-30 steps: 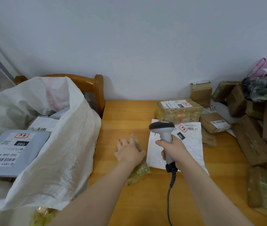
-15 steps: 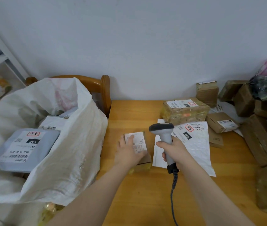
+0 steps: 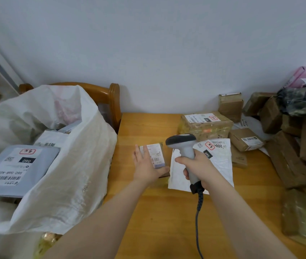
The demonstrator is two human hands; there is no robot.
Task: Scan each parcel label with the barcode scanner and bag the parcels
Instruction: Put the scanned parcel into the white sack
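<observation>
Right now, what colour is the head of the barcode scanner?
The scanner head is dark grey, its handle light grey; head view.

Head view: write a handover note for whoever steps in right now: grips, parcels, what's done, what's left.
Left grip: fingers straight, resting on the small parcel, which lies label up on the table.
Right grip: holds the barcode scanner by its handle, head beside that label.
Done: the grey mailer and others lie in the white sack.
Left: scan and bag the small parcel (whether it is scanned cannot be told), then the white mailer, the taped box and the brown pile at right.
</observation>
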